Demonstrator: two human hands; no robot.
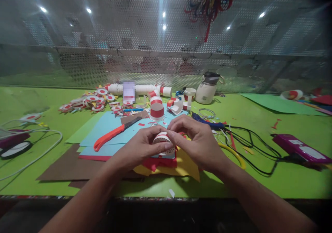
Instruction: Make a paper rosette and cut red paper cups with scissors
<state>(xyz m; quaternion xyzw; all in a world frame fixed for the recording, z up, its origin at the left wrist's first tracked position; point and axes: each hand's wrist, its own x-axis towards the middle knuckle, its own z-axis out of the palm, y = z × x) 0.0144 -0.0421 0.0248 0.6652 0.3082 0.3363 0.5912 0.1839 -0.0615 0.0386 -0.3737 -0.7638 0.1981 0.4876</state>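
Both my hands pinch one paper cup (163, 143): left hand (140, 146) grips its side, right hand (197, 139) grips its rim. Cutter (115, 133) lies left on blue paper (109, 127).

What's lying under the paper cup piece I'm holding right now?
Under the paper cup piece, gripped by the left hand and right hand, lie red paper and yellow paper. The hands cover whatever lies directly beneath.
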